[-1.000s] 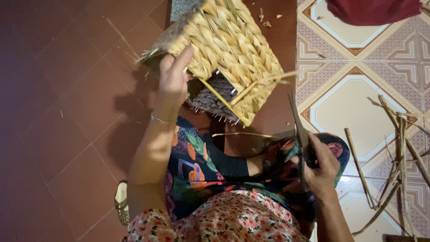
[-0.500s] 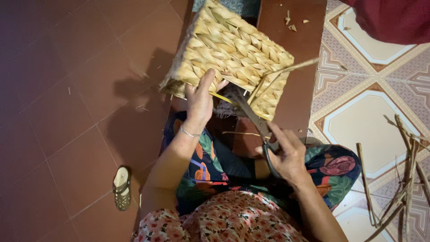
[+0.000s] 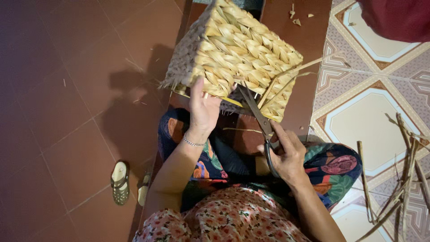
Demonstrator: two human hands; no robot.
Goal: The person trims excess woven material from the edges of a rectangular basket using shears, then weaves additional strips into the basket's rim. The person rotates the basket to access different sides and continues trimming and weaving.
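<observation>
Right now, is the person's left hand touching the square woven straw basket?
Touching. The head view shows the left hand pressed flat against the near edge of the square woven straw basket, its fingers lying on the weave.

Home floor used as craft workplace. Dark red tiles point(image 3: 67, 112) on left, patterned decorative tiles point(image 3: 367, 112) on right. Sandals point(image 3: 120, 181) lie on floor. Loose dry straw stalks point(image 3: 403, 179) scattered on tiles. Half-woven straw basket point(image 3: 237, 54) on low brown bench point(image 3: 309, 89).
</observation>
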